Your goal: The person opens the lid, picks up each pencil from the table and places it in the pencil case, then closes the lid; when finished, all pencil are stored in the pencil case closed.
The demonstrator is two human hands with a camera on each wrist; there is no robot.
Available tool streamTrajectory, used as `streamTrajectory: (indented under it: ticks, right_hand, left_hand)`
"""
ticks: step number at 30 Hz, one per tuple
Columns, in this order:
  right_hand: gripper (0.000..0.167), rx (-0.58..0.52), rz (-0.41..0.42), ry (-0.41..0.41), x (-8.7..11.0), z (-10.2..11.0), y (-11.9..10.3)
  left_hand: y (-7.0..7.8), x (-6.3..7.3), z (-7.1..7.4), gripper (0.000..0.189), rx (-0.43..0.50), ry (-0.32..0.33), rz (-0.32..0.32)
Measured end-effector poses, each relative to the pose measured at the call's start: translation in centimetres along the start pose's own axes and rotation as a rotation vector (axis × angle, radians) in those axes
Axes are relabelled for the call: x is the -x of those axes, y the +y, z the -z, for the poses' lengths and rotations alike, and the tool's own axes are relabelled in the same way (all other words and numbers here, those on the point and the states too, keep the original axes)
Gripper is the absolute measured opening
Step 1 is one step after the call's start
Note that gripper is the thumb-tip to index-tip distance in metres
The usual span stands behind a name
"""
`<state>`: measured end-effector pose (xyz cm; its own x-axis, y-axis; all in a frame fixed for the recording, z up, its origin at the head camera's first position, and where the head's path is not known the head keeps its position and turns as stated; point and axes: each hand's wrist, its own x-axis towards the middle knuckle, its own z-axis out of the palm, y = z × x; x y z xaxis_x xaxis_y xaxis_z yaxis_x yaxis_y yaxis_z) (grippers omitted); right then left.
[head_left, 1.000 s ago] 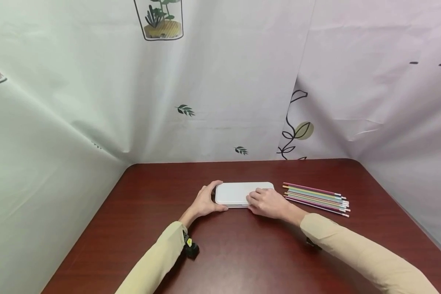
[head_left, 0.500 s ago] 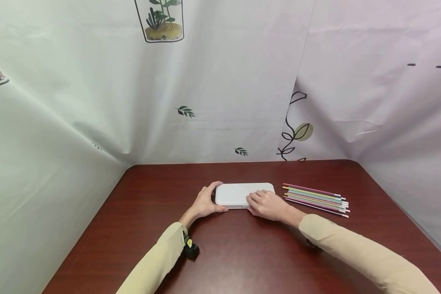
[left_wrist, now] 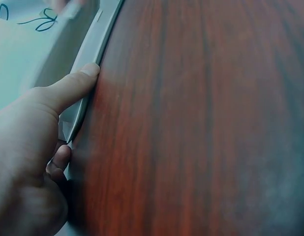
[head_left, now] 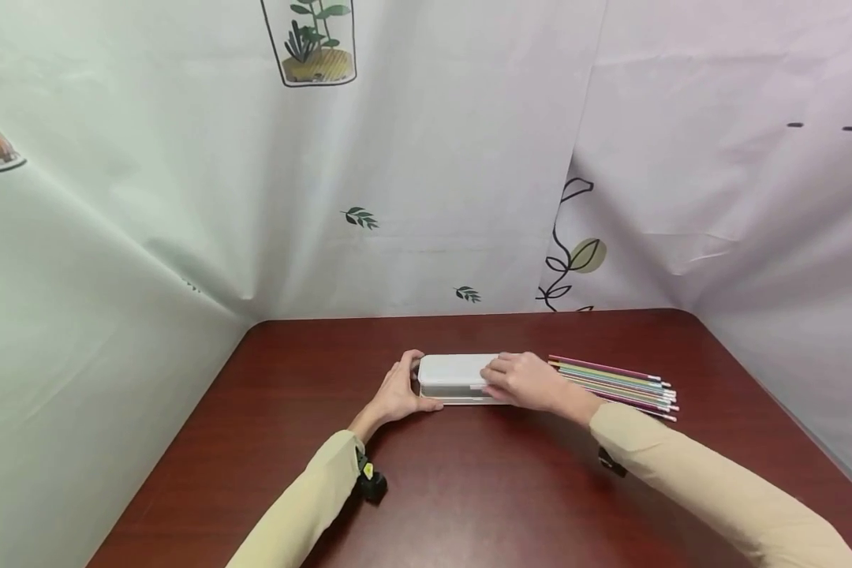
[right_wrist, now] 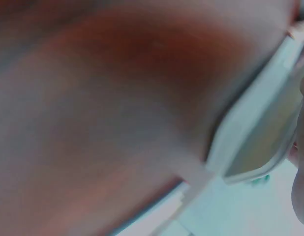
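A white pencil case (head_left: pixel 450 368) lies lengthwise on the dark red table, its lid raised along the near edge so a gap shows below. My left hand (head_left: pixel 396 393) grips the case's left end, thumb along the near side and fingers at the far side. In the left wrist view, the thumb (left_wrist: pixel 76 86) presses on the rim of the case's base (left_wrist: pixel 90 51). My right hand (head_left: pixel 528 383) pinches the lid's front edge toward the right end. The right wrist view is blurred; it shows the parted case (right_wrist: pixel 240 132) beside part of that hand (right_wrist: pixel 302 167).
Several coloured pencils (head_left: pixel 632 383) lie in a row to the right of the case, partly behind the right forearm. A white printed curtain (head_left: pixel 440 158) hangs behind the wooden table (head_left: pixel 312 355) and along its sides.
My right hand has moved up and slightly away from me, lifting the front edge of the pencil case's lid, which was down before. The left hand has stayed at the left end.
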<state>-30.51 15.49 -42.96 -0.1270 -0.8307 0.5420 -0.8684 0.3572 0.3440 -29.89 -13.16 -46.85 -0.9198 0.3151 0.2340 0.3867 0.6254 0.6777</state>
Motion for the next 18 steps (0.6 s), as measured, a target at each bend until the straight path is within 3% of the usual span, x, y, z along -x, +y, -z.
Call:
streamTrajectory:
  ticks: [5, 10, 13, 18]
  right_hand:
    - [0.012, -0.062, -0.145, 0.009, -0.6, 1.8, 1.9]
    - [0.009, -0.078, -0.356, -0.122, -0.9, 3.6, 3.5]
    - [0.009, -0.141, -0.478, -0.174, -0.9, 4.2, 4.5]
    - [0.011, -0.280, -0.592, -0.154, -0.4, 4.2, 5.9]
  left_hand:
    - [-0.1, 0.2, -0.1, 0.092, 0.001, 0.006, 0.009]
    - [-0.1, 0.4, 0.0, 0.089, 0.000, 0.015, 0.006]
    - [-0.1, 0.5, 0.0, 0.086, -0.013, 0.022, -0.003]
    - [-0.1, 0.4, 0.0, 0.084, -0.042, -0.001, -0.014]
